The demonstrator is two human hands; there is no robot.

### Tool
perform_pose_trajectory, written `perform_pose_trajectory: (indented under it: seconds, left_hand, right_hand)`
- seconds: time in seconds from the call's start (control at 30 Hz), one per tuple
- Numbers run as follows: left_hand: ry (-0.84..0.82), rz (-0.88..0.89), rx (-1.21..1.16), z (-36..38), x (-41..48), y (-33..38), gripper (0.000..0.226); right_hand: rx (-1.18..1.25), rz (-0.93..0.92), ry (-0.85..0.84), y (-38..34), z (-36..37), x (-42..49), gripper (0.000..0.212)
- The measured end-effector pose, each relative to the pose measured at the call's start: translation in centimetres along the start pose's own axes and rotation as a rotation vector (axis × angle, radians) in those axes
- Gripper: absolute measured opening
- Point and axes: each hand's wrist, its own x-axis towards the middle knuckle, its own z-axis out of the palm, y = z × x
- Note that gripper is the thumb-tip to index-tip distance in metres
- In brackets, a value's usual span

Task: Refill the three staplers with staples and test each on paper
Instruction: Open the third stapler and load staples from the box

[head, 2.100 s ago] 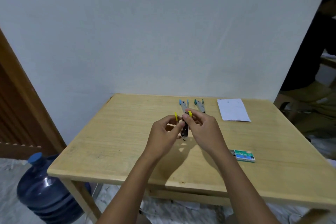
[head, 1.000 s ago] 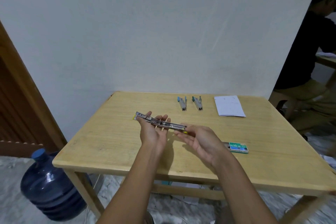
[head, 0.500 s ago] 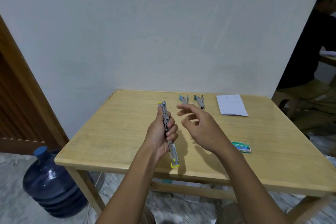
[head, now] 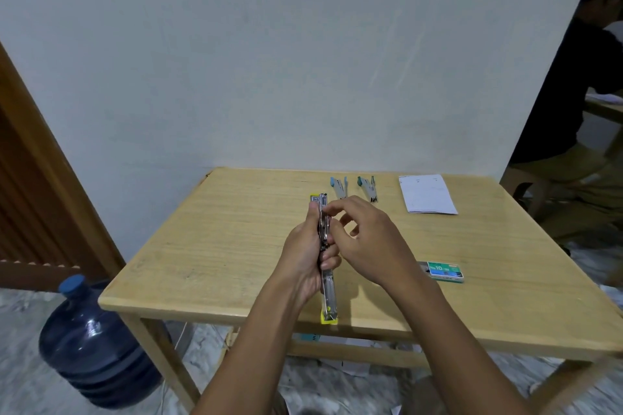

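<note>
Where the yellow stapler [head: 328, 296] is: over the table's near edge, swung open into one long strip running near to far, with a yellow tip at each end.
Left hand [head: 303, 256]: fingers curled round the strip's middle, gripping it.
Right hand [head: 374, 246]: forefinger and thumb bent in to the strip's far half, tips at the metal. Whether they pinch or only touch, I cannot tell.
Blue stapler [head: 338, 186]: lying near the table's far edge, just beside the green stapler [head: 369, 189].
Paper [head: 426, 194]: white sheets right of those two, print too small to read.
Box [head: 445, 271]: green, lying flat right of the hands, reads "No 10".
Table [head: 219, 246]: pale wood, set against a white wall [head: 303, 61].
Room: brown door [head: 33, 195] at left, blue water bottle [head: 94, 347] on the marbled floor [head: 20, 347], a seated person [head: 573, 94] at the right edge.
</note>
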Motion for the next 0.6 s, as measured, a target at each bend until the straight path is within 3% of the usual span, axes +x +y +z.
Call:
perform_pose_trajectory:
  seconds: [0.6]
  left_hand:
    - [0.078,-0.029,0.005,-0.6,0.5,-0.7,0.047]
  right_hand:
    - [0.076,-0.08,0.091,1.5,1.5,-1.1,0.006]
